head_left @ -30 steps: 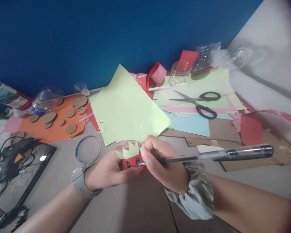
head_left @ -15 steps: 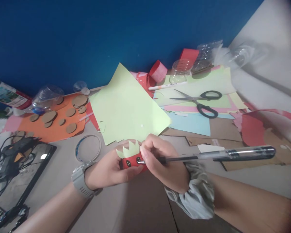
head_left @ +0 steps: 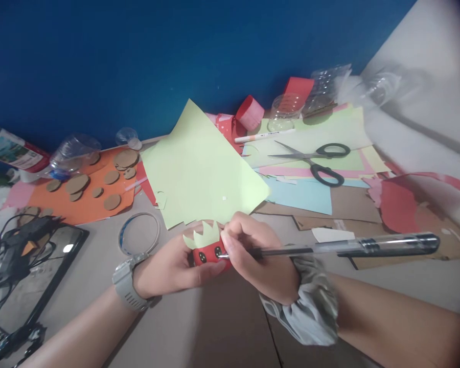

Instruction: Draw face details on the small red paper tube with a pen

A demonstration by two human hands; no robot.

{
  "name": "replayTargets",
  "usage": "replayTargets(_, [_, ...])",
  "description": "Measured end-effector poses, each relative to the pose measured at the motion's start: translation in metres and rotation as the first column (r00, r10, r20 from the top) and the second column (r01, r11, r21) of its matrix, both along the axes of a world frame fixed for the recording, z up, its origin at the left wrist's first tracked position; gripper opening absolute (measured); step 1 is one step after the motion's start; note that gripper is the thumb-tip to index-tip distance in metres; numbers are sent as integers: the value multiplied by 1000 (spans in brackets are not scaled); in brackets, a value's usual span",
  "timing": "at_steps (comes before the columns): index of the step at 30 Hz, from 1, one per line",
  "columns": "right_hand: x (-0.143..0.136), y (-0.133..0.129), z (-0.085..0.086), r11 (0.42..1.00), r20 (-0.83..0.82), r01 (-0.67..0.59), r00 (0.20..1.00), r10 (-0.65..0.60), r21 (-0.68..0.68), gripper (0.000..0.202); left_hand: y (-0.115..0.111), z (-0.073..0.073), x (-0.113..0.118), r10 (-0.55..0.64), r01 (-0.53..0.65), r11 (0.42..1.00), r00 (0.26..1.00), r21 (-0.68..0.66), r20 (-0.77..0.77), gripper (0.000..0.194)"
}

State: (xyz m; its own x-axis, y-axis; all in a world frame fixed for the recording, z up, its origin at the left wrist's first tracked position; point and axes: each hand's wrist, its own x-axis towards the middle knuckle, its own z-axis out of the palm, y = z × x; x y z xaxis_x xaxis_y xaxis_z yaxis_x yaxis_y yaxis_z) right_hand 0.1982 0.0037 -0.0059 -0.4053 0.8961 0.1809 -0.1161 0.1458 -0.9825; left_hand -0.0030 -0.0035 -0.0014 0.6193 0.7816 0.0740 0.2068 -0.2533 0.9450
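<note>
Left hand (head_left: 170, 266) grips red figure (head_left: 210, 254) nearside of green sheet (head_left: 203, 163), thumb (head_left: 205, 275) obscuring figure's lower edge; right hand (head_left: 258, 255) holds pen (head_left: 329, 248) at 1 of 2 eyes (head_left: 202, 257). Scissors (head_left: 327, 177) right of sheet, cardboard discs (head_left: 111, 177) left.

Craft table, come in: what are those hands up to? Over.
Left hand gripping red figure. Right hand holding pen, tip at picture-right black eye. Scissors lie farther back, clear of both hands.
</note>
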Motion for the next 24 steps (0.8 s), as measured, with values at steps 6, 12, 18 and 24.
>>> replayTargets(6, [0, 1, 3, 999, 8, -28, 1000, 28, 27, 38, 1, 1, 1, -5, 5, 1000, 1000, 11, 5, 12])
replayTargets(12, [1, 0, 2, 1000, 22, -14, 1000, 14, 21, 34, 1, 2, 2, -2, 2, 1000, 1000, 28, 25, 15])
replayTargets(18, [1, 1, 4, 999, 43, -23, 999, 21, 25, 38, 1, 3, 2, 7, -7, 1000, 1000, 21, 15, 12])
replayTargets(24, [1, 0, 1, 998, 34, -20, 999, 19, 51, 31, 1, 4, 4, 6, -6, 1000, 1000, 28, 14, 12])
